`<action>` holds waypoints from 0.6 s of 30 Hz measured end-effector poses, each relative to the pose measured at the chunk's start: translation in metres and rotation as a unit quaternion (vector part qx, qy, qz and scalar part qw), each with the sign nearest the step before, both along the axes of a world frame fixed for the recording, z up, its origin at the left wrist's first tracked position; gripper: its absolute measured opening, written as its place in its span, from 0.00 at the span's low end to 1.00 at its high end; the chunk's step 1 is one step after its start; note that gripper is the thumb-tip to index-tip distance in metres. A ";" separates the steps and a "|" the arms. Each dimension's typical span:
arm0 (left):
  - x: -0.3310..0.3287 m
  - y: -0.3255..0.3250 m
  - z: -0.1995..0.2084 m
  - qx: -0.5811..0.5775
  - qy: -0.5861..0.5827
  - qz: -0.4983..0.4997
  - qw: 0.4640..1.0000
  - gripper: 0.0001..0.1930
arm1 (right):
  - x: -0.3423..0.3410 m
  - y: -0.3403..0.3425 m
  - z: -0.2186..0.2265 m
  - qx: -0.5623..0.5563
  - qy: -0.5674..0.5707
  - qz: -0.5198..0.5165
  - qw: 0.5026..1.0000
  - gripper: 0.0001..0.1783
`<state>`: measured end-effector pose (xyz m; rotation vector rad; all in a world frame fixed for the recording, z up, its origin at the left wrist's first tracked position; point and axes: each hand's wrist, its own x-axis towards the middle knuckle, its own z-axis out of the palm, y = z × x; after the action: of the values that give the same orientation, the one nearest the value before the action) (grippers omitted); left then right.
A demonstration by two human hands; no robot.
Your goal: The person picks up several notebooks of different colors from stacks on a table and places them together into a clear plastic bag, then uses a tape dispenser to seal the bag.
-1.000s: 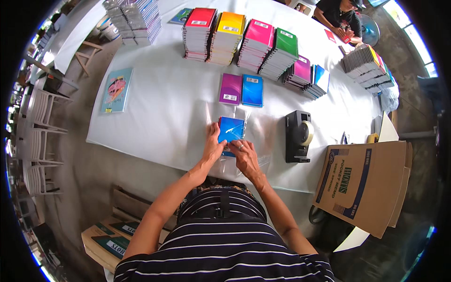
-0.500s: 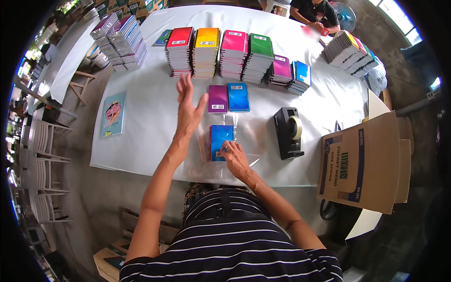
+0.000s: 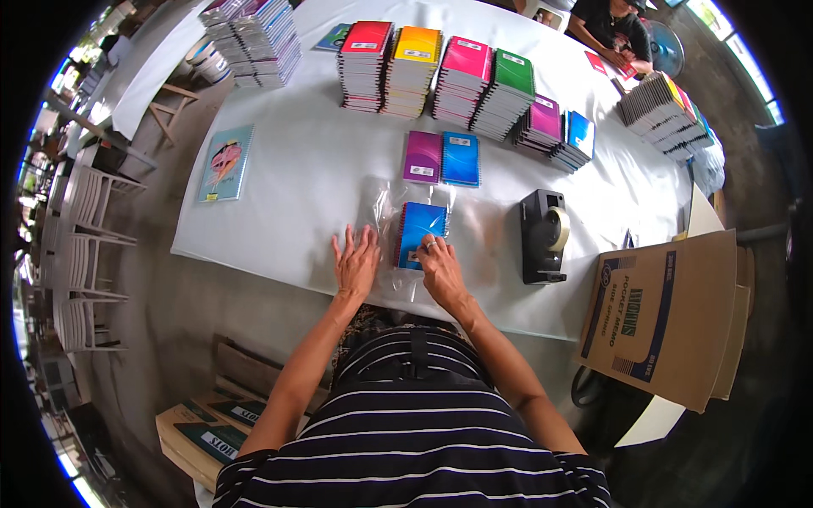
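Observation:
A small blue spiral notebook (image 3: 419, 222) lies on a clear plastic sheet (image 3: 487, 212) close to the near table edge. My right hand (image 3: 442, 267) has its fingers bent and pressed together at the notebook's lower right edge. Left of the notebook, my left hand (image 3: 356, 264) rests with fingers spread over the tabletop beside the plastic and holds nothing. Just beyond, a purple notebook (image 3: 423, 157) and another blue notebook (image 3: 461, 159) lie side by side. A black tape dispenser (image 3: 543, 237) stands to the right of the plastic.
Tall stacks of red (image 3: 366, 68), yellow (image 3: 412, 72), pink and green notebooks line the table's far side. A light blue notebook (image 3: 227, 163) lies at left. An open cardboard box (image 3: 665, 313) adjoins the right edge. Across the table, a person (image 3: 614, 38) handles red items.
My left hand has come down from raised above the table to beside the plastic. My right hand stays at the blue notebook. The whole view has shifted and turned slightly.

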<state>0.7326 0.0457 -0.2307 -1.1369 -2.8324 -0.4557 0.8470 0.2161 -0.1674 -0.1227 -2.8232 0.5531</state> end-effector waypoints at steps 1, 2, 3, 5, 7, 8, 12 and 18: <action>0.004 -0.001 0.003 0.022 -0.034 0.016 0.999 0.22 | 0.000 -0.001 0.002 0.005 -0.008 0.001 1.000 0.07; 0.007 0.004 0.013 0.047 -0.068 0.024 0.996 0.22 | 0.002 0.002 0.002 0.013 -0.015 -0.005 1.000 0.07; 0.011 0.005 0.024 0.146 -0.227 0.051 0.962 0.28 | 0.004 0.004 0.001 0.014 -0.024 -0.004 1.000 0.07; 0.016 -0.012 0.009 0.300 -0.312 0.101 0.896 0.34 | 0.000 0.001 0.000 0.018 -0.025 0.009 0.999 0.08; 0.014 -0.031 -0.005 0.303 -0.429 0.148 0.838 0.46 | 0.001 0.007 -0.017 -0.001 -0.008 0.018 1.000 0.10; 0.024 -0.017 0.012 0.348 -0.563 0.169 0.730 0.44 | 0.010 0.018 -0.031 0.016 0.016 -0.001 1.000 0.09; 0.034 -0.040 0.016 0.397 -0.597 0.124 0.686 0.29 | -0.013 -0.004 -0.019 0.005 -0.030 0.009 1.000 0.05; 0.074 0.000 0.074 -0.003 -0.218 -0.036 0.975 0.35 | -0.021 -0.004 0.000 -0.076 -0.103 -0.065 0.990 0.25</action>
<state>0.8062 0.0454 -0.1565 -1.2815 -3.1620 -0.7929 0.8260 0.2118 -0.1675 -0.4141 -2.9393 0.7645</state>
